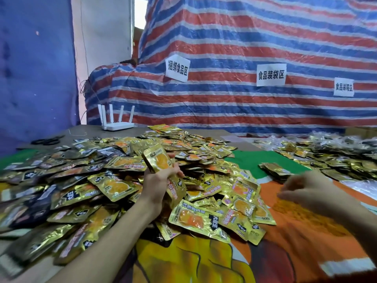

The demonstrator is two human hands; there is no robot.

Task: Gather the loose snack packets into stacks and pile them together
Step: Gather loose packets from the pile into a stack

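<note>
Gripping hand: left hand [157, 181] clasps a held stack [157, 158] of gold packets, raised over the heap.
Right hand: right hand [302, 188] blurred above the orange cloth [306, 231]; whether it grasps anything cannot be told.
Loose heap: snack packets [114, 180] cover the table's left and middle.
Small stack: small stack [274, 169] lies on green cloth [248, 160], just beyond the right hand.
Back edge: white router [117, 124], black scissors [48, 140].
Striped tarp [224, 109]: 3 paper signs [177, 68].

White router [117, 125], black scissors [48, 140] left of it, striped tarp [224, 48] with signs [271, 74] behind
</note>
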